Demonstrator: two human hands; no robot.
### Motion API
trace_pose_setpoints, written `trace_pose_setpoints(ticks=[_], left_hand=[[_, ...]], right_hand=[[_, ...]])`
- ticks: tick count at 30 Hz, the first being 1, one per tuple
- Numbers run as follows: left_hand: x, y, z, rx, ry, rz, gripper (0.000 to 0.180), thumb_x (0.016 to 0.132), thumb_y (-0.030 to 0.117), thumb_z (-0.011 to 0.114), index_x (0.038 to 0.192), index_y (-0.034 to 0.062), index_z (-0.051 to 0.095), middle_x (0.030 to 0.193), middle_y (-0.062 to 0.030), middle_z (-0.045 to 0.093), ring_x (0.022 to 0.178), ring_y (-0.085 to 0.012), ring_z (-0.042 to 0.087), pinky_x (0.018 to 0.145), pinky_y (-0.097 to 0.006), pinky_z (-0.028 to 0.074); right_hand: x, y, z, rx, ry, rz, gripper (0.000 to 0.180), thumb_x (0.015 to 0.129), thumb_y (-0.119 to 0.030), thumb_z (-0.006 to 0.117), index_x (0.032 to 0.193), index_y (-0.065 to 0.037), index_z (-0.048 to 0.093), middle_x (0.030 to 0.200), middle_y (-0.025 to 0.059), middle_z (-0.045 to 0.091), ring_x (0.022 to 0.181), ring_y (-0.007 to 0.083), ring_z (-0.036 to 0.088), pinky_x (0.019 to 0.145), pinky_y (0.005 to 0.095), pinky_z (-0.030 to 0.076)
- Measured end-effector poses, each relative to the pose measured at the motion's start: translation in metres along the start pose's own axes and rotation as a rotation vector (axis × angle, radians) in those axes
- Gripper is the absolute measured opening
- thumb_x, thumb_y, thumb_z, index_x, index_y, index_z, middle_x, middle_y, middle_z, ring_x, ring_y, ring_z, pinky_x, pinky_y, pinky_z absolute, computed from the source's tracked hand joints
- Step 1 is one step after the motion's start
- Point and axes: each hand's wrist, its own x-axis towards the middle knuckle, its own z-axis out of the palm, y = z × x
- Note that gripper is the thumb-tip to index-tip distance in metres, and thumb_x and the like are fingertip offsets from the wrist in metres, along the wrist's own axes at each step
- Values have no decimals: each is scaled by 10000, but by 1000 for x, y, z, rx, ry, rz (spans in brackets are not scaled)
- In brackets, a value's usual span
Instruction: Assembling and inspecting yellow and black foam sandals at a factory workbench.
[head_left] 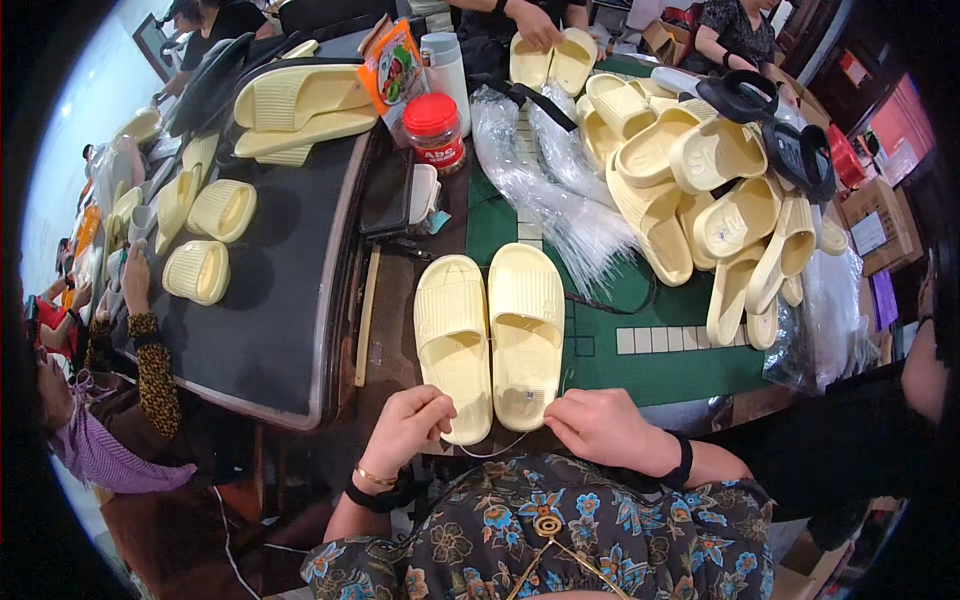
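One strand (490, 456), pinched by left hand (408, 425) and right hand (603, 427), curves beside cream slippers (455, 340).

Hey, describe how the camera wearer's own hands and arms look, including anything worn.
The left hand is ungloved, with a gold-coloured bracelet and black wristband behind it. The right hand, also ungloved, has a black band. Dark sleeves bear flowers.

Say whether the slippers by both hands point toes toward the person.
No, the slippers lie heel end nearest, straps at the far end.
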Motion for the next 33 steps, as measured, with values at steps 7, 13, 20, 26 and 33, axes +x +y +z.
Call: trace_pose_setpoints(ticks=[7,13,20,26,33], left_hand=[[1,-7,1,264,-35,-107,233,903,164,588,757,-7,652,625,-11,586,531,-61,503,477,-217,392],[13,-10,-2,442,-53,-53,273,875,198,586,752,-31,668,599,-77,601,542,-126,568,531,-281,451],[43,-4,0,586,84,89,336,889,252,573,777,-42,694,644,-170,650,597,-258,667,595,-355,512],[43,-12,9,916,413,338,378,907,342,627,779,-13,653,664,-180,641,668,-384,650,608,-445,512],[37,-13,23,949,481,729,267,837,236,719,1029,77,623,817,-98,624,695,-296,644,578,-378,517]], right_hand=[[0,-3,18,-39,-86,-92,150,847,-180,655,770,-72,585,672,74,568,618,267,634,536,385,515],[12,-7,21,-64,-52,-179,151,834,-179,663,769,-74,577,674,76,567,620,254,637,539,378,513],[29,-1,26,-122,4,-164,111,798,-149,643,762,-73,570,691,81,579,623,256,640,536,382,519],[45,32,38,-275,49,-15,82,769,-117,627,763,-58,570,700,98,584,630,269,651,530,381,538],[50,40,49,-261,111,69,82,809,-112,623,775,-53,578,728,110,582,658,271,659,541,379,546]])
